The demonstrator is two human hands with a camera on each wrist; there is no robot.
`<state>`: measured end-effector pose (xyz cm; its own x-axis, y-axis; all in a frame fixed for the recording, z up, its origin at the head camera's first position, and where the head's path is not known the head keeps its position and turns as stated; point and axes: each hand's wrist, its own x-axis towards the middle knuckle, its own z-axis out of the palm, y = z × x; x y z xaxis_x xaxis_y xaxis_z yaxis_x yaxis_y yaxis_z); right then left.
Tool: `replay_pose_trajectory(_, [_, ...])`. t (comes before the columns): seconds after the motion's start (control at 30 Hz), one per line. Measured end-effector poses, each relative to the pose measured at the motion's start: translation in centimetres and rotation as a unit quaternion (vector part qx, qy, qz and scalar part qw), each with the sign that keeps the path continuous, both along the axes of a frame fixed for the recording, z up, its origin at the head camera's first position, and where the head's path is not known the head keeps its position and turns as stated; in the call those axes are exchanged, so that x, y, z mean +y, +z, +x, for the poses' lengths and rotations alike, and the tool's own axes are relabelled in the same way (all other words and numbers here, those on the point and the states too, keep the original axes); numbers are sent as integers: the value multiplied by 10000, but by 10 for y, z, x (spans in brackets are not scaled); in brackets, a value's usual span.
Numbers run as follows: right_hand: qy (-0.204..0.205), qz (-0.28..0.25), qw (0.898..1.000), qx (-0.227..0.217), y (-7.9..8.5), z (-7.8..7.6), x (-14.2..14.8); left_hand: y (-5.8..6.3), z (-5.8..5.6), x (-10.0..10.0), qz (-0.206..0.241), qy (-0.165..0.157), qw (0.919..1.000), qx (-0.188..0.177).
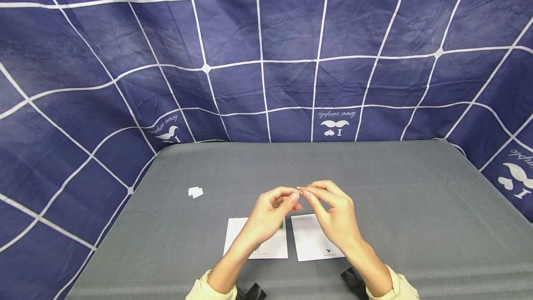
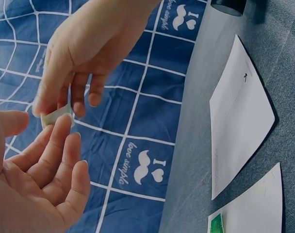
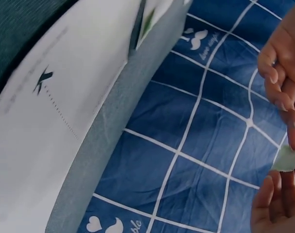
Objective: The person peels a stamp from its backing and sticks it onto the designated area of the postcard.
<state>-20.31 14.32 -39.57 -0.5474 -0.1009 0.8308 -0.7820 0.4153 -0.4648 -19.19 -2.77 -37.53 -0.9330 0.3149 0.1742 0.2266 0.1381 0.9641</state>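
Note:
Over the table my two hands meet at a small pale-green stamp (image 3: 286, 159), which has a serrated edge. Thumb and fingers of my right hand (image 1: 336, 214) pinch it. From the other side my left hand (image 1: 266, 216) touches it with its fingertips, its thumb standing apart in the left wrist view. Below lie two white envelopes. The left envelope (image 1: 270, 249) bears a green stamp (image 1: 281, 225) at its upper right corner and is partly covered by my left hand. A small dark bird mark is on the right envelope (image 1: 306, 240), partly behind my right hand.
Small white paper pieces (image 1: 195, 192) lie together on the left of the grey-covered table (image 1: 395, 189). A blue curtain (image 1: 291, 27) with white grid lines hangs behind and at both sides. Black devices (image 1: 354, 279) sit at the wrists.

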Motion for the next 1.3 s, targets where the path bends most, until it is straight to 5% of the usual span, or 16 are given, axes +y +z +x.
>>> replay_pose_trajectory(0.2, [44, -148, 9989, -453, 2, 1, 0, -1, 0, 1, -110, 10, 9999, 54])
replay_pose_trajectory(0.9, [-427, 496, 9967, -476, -4, -1, 1, -9, -4, 2, -624, 376, 9968, 327])
replay_pose_trajectory(1.3, [-118, 347, 9982, -467, -5, -1, 0, -9, -6, -1, -475, 432, 9978, 143])
